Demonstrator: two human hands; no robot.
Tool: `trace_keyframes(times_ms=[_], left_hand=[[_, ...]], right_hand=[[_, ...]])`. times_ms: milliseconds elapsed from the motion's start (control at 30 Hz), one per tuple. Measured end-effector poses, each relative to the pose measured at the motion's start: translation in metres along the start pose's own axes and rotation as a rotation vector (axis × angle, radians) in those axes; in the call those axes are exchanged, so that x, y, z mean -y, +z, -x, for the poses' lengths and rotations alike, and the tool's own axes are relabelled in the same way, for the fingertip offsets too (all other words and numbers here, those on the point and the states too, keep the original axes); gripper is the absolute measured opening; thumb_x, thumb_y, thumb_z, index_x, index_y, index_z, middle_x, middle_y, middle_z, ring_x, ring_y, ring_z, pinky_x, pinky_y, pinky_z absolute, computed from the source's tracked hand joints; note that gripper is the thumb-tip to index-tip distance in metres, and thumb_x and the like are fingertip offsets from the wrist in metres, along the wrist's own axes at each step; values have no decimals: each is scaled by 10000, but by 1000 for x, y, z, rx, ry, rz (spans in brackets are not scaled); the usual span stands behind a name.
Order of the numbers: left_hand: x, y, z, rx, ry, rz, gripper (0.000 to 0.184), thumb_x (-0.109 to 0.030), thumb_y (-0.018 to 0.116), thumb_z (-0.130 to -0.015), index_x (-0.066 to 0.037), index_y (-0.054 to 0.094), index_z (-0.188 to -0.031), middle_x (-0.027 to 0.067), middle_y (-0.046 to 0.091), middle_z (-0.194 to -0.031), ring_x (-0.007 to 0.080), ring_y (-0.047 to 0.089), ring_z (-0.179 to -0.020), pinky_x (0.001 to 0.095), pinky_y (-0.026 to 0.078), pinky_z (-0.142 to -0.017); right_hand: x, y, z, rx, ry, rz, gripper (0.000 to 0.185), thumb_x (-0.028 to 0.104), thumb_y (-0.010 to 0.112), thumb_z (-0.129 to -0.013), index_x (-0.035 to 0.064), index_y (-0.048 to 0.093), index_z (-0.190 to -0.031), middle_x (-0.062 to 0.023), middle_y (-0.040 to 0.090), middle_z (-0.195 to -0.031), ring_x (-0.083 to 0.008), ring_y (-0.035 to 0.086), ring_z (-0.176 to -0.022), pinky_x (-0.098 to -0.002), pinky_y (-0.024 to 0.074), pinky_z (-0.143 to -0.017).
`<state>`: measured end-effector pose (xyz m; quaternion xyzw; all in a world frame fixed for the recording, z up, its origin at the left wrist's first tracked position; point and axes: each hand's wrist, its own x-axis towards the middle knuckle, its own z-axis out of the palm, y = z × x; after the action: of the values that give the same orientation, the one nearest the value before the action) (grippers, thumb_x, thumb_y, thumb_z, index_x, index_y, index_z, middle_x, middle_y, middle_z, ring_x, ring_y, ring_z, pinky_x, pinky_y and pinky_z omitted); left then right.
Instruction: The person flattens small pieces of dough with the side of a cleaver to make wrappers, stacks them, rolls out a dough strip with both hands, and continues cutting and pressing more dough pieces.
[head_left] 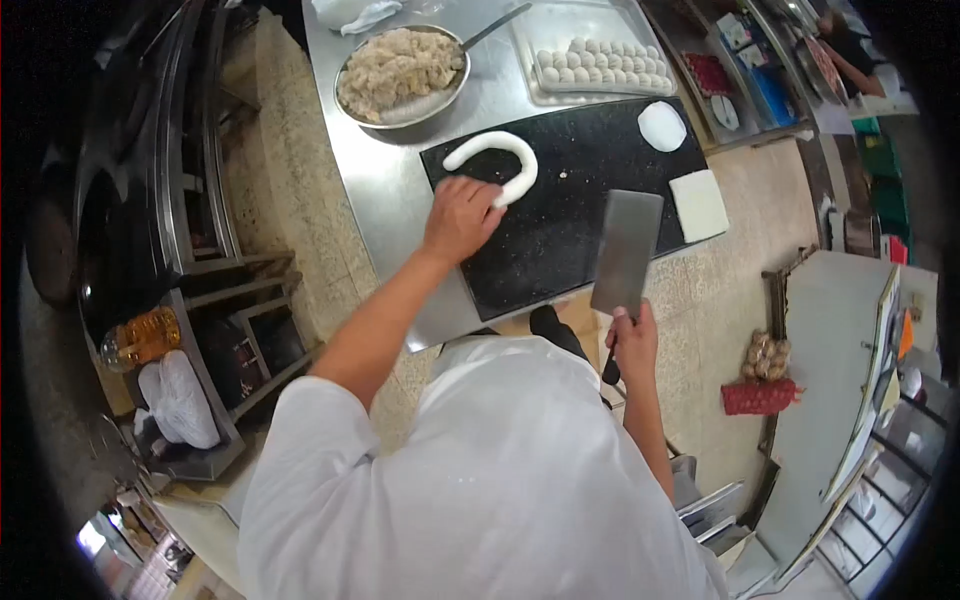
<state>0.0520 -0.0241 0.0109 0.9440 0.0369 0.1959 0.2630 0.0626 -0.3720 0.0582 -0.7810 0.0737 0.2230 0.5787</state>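
Note:
A thick white dough rope (520, 160), bent like a hook, lies on the black cutting board (580, 235). My left hand (463, 215) has its fingers curled over the rope's lower end, covering that end. In my right hand (632, 340) is a cleaver (628, 250), gripped by its dark handle. Its broad blade points away from me, over the board's near right part. My right hand is just off the board's near edge.
Behind the board stand a metal bowl (462, 88) of pale minced filling, with a utensil in it, and a tray (530, 45) holding several rows of dough balls. A round white item (662, 127) and a folded white cloth (698, 205) lie at the board's right.

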Motion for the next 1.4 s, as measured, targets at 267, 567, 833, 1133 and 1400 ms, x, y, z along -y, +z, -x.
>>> trace_keyframes(times_ms=[267,567,833,1133,1400], left_hand=[[16,4,40,-17,-84,76,221,-135,774,-831,-65,689,-1022,104,681,-954,335,660,-857,448,527,-783],[24,-18,30,-5,-173,298,208,-217,681,-900,-24,702,-973,162,652,-931,383,630,-770,464,531,-721],[-75,9,40,686,4,-132,302,-379,614,-994,-122,770,-1026,187,642,-1188,389,572,-1167,501,454,-1009],[-112,81,-28,620,422,-291,706,-653,440,-996,-286,386,-1597,135,248,-1686,430,160,-1559,686,77,-1220],[-105,89,-40,622,211,35,692,-584,460,-1021,-254,342,-1617,173,238,-1688,398,172,-1569,616,79,-1247]], right_hand=[[87,83,32,360,-458,1172,193,221,447,-1049,50,530,-1086,-236,670,-1015,-423,701,-838,-518,563,-724],[40,75,5,368,-426,1022,163,166,467,-1029,34,535,-1096,-255,666,-1044,-463,682,-925,-540,543,-779],[-7,-68,40,182,-202,546,230,180,642,-975,-5,639,-1111,-217,704,-874,-386,692,-796,-432,540,-712],[8,-105,-100,-209,-375,-96,301,295,551,-1065,8,615,-1001,-42,610,-737,-131,579,-621,-280,461,-593],[-7,-61,-89,-33,223,-41,282,328,561,-1044,48,596,-1044,-64,607,-733,-172,577,-541,-344,483,-530]])
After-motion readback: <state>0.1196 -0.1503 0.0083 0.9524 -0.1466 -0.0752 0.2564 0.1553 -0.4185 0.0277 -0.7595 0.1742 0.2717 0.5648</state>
